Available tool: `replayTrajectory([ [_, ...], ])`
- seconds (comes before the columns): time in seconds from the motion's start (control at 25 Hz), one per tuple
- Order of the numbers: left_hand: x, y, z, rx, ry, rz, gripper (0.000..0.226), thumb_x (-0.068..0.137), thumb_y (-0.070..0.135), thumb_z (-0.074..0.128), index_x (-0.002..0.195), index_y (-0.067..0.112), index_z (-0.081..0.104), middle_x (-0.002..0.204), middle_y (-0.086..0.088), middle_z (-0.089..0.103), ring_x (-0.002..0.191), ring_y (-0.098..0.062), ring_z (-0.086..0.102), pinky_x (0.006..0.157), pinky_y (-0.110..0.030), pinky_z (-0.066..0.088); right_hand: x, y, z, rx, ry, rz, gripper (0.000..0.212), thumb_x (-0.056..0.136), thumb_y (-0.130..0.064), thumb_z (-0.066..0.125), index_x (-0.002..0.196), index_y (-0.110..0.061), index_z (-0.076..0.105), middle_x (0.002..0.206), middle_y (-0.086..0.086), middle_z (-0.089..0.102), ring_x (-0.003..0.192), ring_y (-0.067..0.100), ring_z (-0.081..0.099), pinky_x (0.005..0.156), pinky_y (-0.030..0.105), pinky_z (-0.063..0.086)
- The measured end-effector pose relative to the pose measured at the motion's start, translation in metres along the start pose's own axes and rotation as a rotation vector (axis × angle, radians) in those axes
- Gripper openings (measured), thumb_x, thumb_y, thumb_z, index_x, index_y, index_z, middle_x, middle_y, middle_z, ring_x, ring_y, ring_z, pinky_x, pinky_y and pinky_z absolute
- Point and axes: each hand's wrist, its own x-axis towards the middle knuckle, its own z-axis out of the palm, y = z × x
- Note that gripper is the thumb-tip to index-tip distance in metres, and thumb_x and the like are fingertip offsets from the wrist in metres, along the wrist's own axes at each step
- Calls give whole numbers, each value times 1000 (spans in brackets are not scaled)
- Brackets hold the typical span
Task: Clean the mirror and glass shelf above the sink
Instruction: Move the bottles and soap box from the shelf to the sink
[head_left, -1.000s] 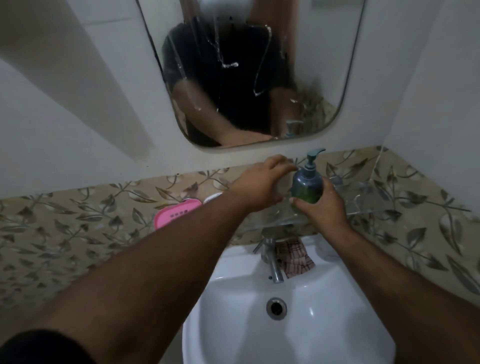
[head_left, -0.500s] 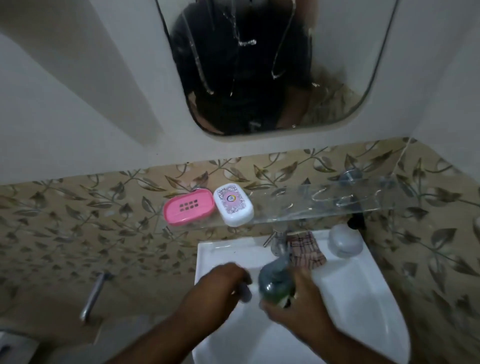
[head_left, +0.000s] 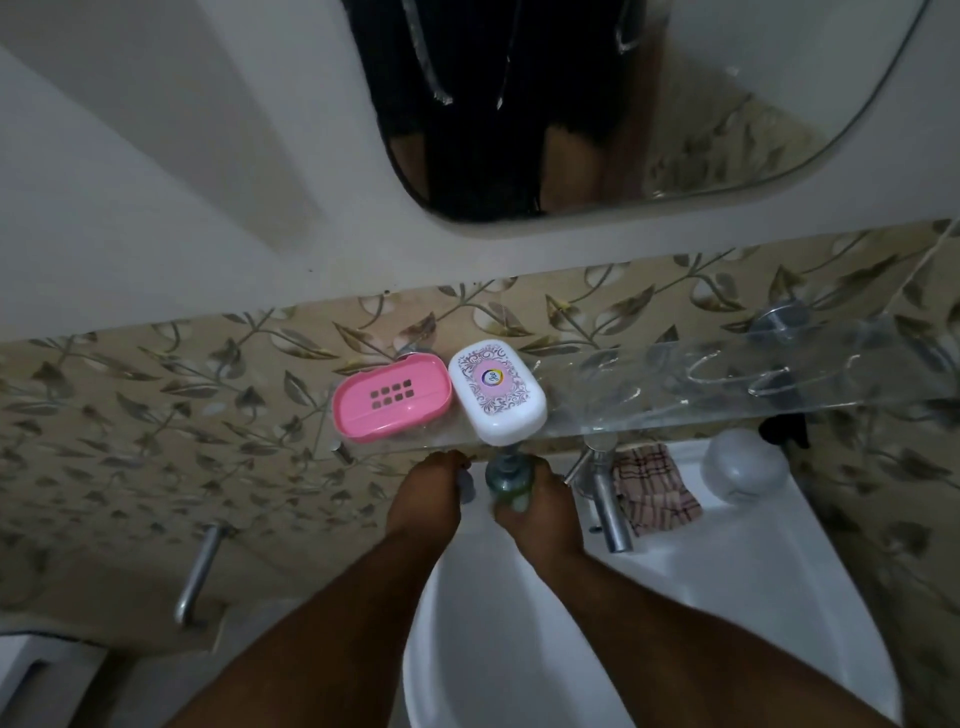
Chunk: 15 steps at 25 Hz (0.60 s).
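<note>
The mirror (head_left: 727, 78) hangs on the wall at the top, streaked with drips. Below it runs the glass shelf (head_left: 727, 395), its right part bare and smeared. A pink soap dish (head_left: 389, 402) and a white soap box (head_left: 496, 389) sit on its left end. Under the shelf's front edge, at the sink's back left corner, my right hand (head_left: 540, 506) grips a green pump bottle (head_left: 506, 475). My left hand (head_left: 426, 499) sits just left of it, fingers curled by the bottle; whether it touches the bottle is unclear.
The white sink (head_left: 727, 597) is below, with a chrome tap (head_left: 605, 499) at its back. A checked cloth (head_left: 654, 488) and a white round lid (head_left: 743, 465) lie on the sink's back rim. A metal pipe (head_left: 200, 571) sticks out of the leaf-patterned tiles at the left.
My right hand took the green bottle off the glass shelf and brought it down to the sink's back left corner. The left hand came down with it. The view tilted downward.
</note>
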Motion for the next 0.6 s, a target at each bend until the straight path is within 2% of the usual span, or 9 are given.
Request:
replayTrajectory([
  [0.08,12,1,3,-9,-35,5,28,86,-3,55,103,9,73,107,-8,76,108,-29,70,98,-36,54,16,7,0,31,-6,54,48,81,-20,83,122,-23,60,101,-8,66,108,27,67,78,5,44],
  [0.12,16,0,5,-4,-49,0,26,86,-4,54,101,8,72,108,-9,76,110,-30,69,101,-40,53,22,10,1,20,-28,50,48,83,-23,80,126,-25,57,104,-7,63,108,28,66,77,5,42],
  [0.2,21,-1,8,18,-66,-5,23,87,-3,54,99,6,72,112,-12,75,115,-32,67,105,-42,51,26,14,2,-57,-80,24,58,83,-29,78,135,-26,52,116,3,64,107,31,65,82,24,47],
  [0.24,21,0,10,22,-70,-6,23,88,-2,55,99,6,73,113,-12,75,116,-32,67,106,-42,51,26,14,3,-79,-51,6,59,81,-29,79,134,-25,54,117,5,66,106,32,66,83,28,47],
  [0.32,23,1,12,17,-77,-7,22,88,0,57,100,8,74,115,-10,75,115,-31,67,104,-41,52,28,14,9,-77,38,-16,56,76,-27,81,128,-22,60,112,6,71,105,33,68,82,27,45],
  [0.44,25,0,15,4,-73,4,23,88,-1,59,101,9,75,110,-9,77,111,-31,69,101,-39,53,31,16,16,-80,54,-38,54,76,-28,81,126,-21,62,112,7,74,106,33,70,80,25,44],
  [0.52,26,-3,18,18,-62,17,31,88,-2,59,112,11,74,109,-9,76,110,-30,69,102,-39,52,32,20,17,-76,73,-58,54,77,-27,82,127,-21,62,112,5,76,106,32,71,81,24,44],
  [0.6,23,-7,22,54,-53,40,45,88,-2,59,129,14,68,118,-11,74,114,-33,67,102,-42,51,29,23,17,-53,48,-57,60,78,-25,82,134,-22,60,117,3,76,109,29,71,87,26,48],
])
